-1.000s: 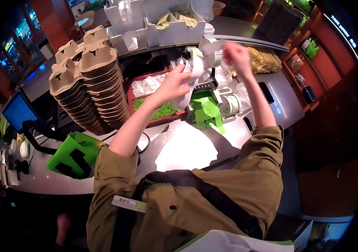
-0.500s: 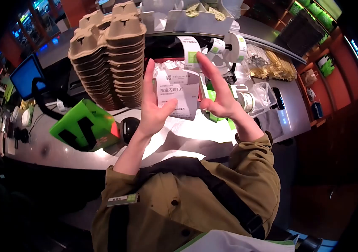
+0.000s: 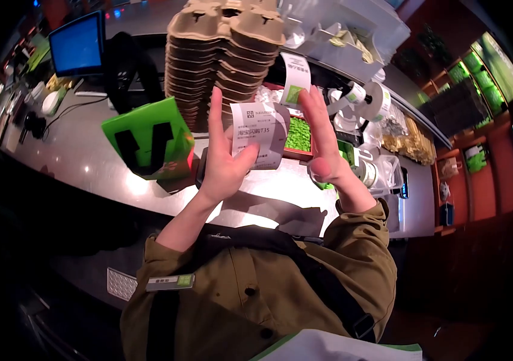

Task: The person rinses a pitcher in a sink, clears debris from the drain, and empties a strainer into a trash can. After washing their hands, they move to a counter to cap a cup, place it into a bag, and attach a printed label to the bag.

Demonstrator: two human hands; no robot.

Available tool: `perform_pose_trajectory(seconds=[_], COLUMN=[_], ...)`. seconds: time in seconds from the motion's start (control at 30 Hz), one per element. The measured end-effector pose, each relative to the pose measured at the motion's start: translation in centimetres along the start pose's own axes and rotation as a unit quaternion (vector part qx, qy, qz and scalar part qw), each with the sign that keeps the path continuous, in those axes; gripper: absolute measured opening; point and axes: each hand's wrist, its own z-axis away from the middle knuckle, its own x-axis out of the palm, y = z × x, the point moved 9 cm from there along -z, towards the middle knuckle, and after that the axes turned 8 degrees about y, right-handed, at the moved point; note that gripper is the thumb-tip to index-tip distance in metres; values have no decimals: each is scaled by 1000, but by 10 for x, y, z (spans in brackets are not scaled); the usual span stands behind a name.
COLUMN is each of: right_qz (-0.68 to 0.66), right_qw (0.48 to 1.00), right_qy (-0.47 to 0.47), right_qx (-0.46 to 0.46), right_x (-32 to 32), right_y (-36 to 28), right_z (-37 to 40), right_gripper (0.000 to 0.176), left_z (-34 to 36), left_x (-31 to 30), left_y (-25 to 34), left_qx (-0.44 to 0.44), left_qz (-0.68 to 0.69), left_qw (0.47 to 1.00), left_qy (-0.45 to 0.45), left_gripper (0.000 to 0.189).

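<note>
A white printed receipt (image 3: 262, 129) is held upright in my left hand (image 3: 225, 165), its thumb across the front of the paper. My right hand (image 3: 327, 141) is raised to the right of the receipt, apart from it, with its fingers extended upward. Near its fingertips hangs a white label strip (image 3: 296, 78) with a green square; whether they touch is unclear. Behind the hands is a red-edged box (image 3: 300, 139) with green filling. A bright green bag (image 3: 151, 141) with black shapes stands left of my left hand.
Tall stacks of cardboard cup carriers (image 3: 220, 51) rise behind my left hand. Label rolls (image 3: 375, 101) and gold packets (image 3: 410, 144) are at the right. A blue-lit monitor (image 3: 77, 45) stands at the back left of the metal counter (image 3: 109, 180).
The view has shifted, so the monitor, bag and cup carriers appear farther right. My right hand has turned, its fingers now closer together. The receipt stays in my left hand.
</note>
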Motion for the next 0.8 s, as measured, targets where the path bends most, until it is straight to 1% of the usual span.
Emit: perform_pose_trajectory(seconds=[0.03,0.07,0.13,0.17,0.27,0.3,0.33,0.4,0.43,0.47,0.53,0.57,0.6,0.63,0.67,0.7,0.73,0.77,0.8], right_qz=[1,-13,8,16,112,150,204,303,303,296,275,251,197,95,-7,-27,-97,-199,-294], right_qw=[999,997,995,995,981,976,963,928,928,928,928,928,940,962,969,971,980,979,947], right_qy=[-28,-33,-59,-49,-86,-73,-79,-91,-81,-81,-105,-120,-99,-20,61,86,32,-29,-89], right_qx=[-28,-66,-76,-88,-133,-141,-158,-198,-202,-210,-227,-247,-261,-253,-241,-221,-170,-40,91], right_x=[7,16,31,35,50,53,57,68,73,81,100,105,99,87,73,68,83,110,145], right_y=[-3,-5,-13,-14,-19,-20,-23,-30,-31,-34,-46,-54,-62,-58,-49,-47,-37,-27,-21], right_z=[-3,-8,-13,-14,-17,-19,-18,-18,-17,-14,-11,-16,-25,-30,-33,-35,-32,-25,-13], right_gripper=[89,90,90,91,90,86,84,80,75,74,71,69,70,69,68,58,38,33,30], left_z=[1,2,4,4,5,5,8,15,17,20,30,38,52,66,74,72,68,48,12], left_x=[-5,-9,-16,-19,-25,-26,-26,-30,-35,-51,-82,-92,-103,-120,-141,-167,-205,-230,-215], left_y=[3,6,12,15,22,24,26,32,36,35,38,49,61,89,120,137,137,135,136], left_qx=[1,1,-4,-4,3,6,12,28,30,-11,-79,-46,-38,52,126,154,39,61,81], left_qz=[-3,-6,-7,-8,-4,-2,8,22,57,21,-40,-76,-130,-158,-229,-71,-31,12,-63], left_qw=[1000,1000,1000,1000,1000,1000,1000,999,998,997,982,971,965,956,927,960,973,982,993], left_qy=[7,14,22,24,29,31,19,2,-3,70,167,221,225,242,268,223,224,179,66], left_gripper=[86,86,86,86,87,88,88,89,91,77,52,30,26,21,20,23,27,30,30])
